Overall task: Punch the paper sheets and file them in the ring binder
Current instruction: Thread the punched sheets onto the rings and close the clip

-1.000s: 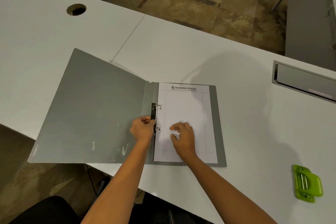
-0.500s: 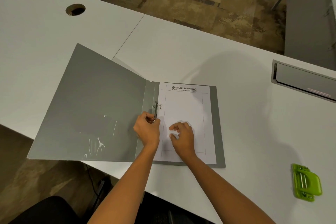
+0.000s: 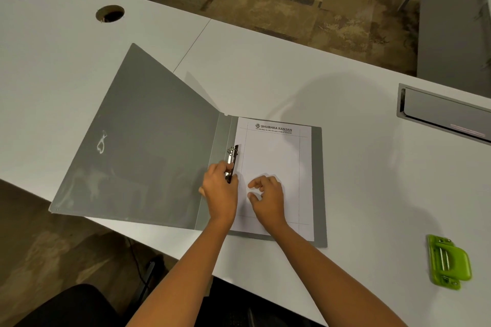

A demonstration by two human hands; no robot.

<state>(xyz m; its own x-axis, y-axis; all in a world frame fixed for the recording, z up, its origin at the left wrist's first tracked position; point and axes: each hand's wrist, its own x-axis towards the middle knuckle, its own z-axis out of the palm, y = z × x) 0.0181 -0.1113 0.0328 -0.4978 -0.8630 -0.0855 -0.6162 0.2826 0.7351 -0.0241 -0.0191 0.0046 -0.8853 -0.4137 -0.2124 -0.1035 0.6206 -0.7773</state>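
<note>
The left hand hides the lower ring mechanism; the small print under the letterhead is illegible.

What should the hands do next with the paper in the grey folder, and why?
Probably press the metal clip shut with the left hand. The paper already lies flat in the open binder, the right hand steadies it, and the green punch sits aside.

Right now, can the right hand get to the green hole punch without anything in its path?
Probably yes: the right hand rests empty on the sheet, and only bare desk lies between it and the hole punch.
</note>
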